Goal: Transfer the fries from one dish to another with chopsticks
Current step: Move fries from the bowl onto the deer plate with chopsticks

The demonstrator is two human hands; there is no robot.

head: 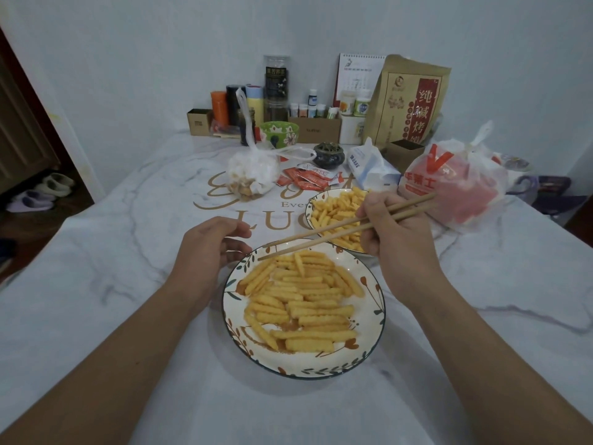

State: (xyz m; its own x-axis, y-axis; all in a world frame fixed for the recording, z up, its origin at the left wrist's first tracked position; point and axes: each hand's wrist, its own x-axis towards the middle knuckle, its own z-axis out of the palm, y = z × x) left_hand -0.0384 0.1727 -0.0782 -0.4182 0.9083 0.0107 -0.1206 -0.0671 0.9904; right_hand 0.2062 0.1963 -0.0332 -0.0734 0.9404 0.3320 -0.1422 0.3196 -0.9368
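Two white patterned plates hold crinkle-cut fries. The near plate (pixel 369 342) lies in front of me with a spread of fries (pixel 301 303). The far plate (pixel 313 200) sits behind it to the right with its own heap of fries (pixel 333 210). My right hand (pixel 398 232) grips a pair of wooden chopsticks (pixel 321 236). Their tips point left and hover at the far rim of the near plate, with no fry between them. My left hand (pixel 208 248) rests at the near plate's upper left rim, thumb and fingers curved around the edge.
The table wears a white marbled cloth (pixel 128 284). Behind the plates lie a knotted bag of snacks (pixel 253 175), red sauce packets (pixel 305 179), a tissue pack (pixel 369 165) and a red-and-white plastic bag (pixel 455 184). Bottles, boxes and a paper sack crowd the back wall.
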